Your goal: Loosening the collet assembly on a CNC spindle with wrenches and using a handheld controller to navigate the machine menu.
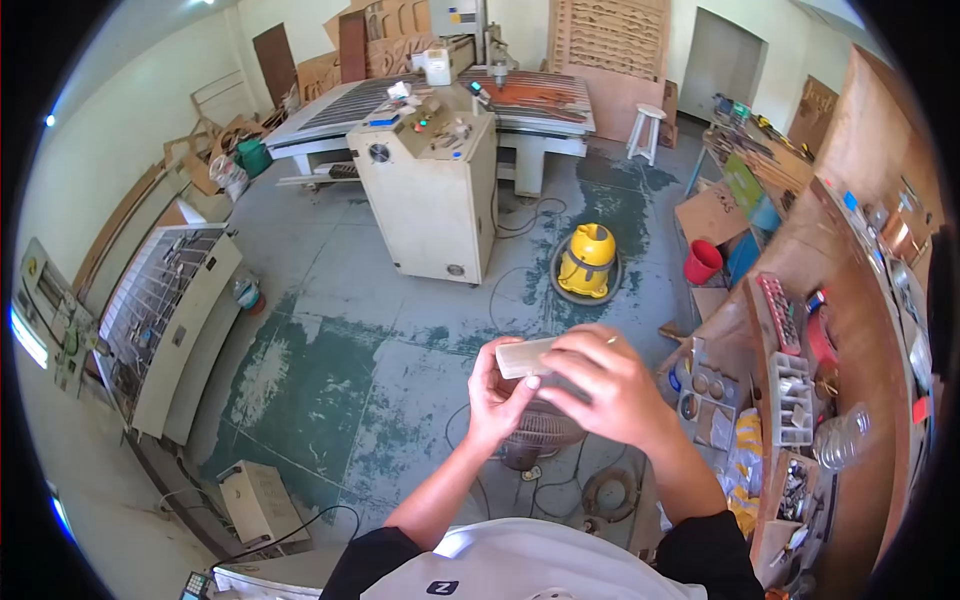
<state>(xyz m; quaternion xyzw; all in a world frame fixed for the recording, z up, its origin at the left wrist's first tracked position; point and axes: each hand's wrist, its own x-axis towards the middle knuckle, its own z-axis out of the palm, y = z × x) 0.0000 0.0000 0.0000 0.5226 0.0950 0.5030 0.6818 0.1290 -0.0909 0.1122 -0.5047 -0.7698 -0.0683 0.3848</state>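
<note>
In front of me, above the floor, is a small pale rectangular box (522, 358) that looks like translucent plastic. My left hand (490, 402) is closed round its left end, thumb at the front and fingers behind. At the box's right end, my right hand (612, 388) has its fingers bent onto it, with thumb and fingertips touching that end. The right fingers cover part of the box, and its contents cannot be made out. Below the hands a dark round fan (540, 432) stands on the floor.
Ahead stands a cream control cabinet (430, 210) before a large slatted machine table (545, 105). A yellow vacuum cleaner (588, 262) and a red bucket (703, 261) are on the floor. Shelves at right hold a grey parts tray (793, 400). Cables lie around the fan.
</note>
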